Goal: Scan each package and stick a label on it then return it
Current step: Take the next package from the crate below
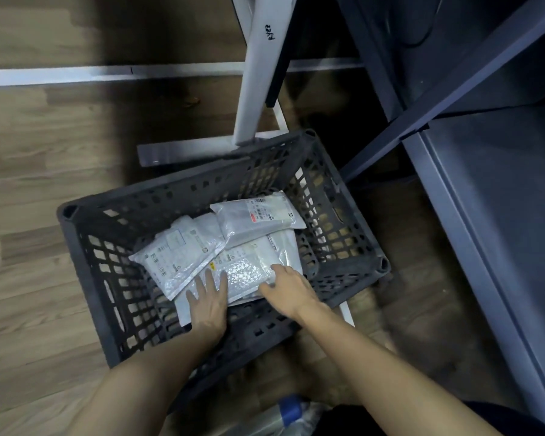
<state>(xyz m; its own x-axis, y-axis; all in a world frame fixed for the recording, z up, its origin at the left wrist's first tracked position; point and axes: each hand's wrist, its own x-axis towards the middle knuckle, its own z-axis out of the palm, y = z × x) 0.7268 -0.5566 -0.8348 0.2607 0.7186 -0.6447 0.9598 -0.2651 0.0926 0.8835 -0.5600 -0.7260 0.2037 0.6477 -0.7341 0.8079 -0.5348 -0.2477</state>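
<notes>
A: Package (249,273) first, the bubble-wrap one lying near the front of the crate (85,253), on top of a flat white mailer (183,313). Both hands are down on it.

B: How are they set?

A: The left hand (209,302) lies flat, fingers straight and spread, pressing on its near left edge. The right hand (288,289) sits at its right edge with the fingers bent over the rim; whether they have actually closed round it I cannot tell.

B: So it could be going in or coming out?

A: The frame does not settle that. Either way, I judge the trick is the same: keep the flat hand holding the pile down while the other moves only this one piece, since the film looks slippery.

B: What else is in the crate?

A: A labelled mailer (180,256) just left of the package, overlapping it, and a grey bag (255,220) toward the crate's far side, partly over the stack. Slide rather than drag, or the neighbours will shift.

B: And beyond the crate?

A: A white leg (258,73) stands at its far rim, and grey shelving (491,190) rises to its right.
</notes>
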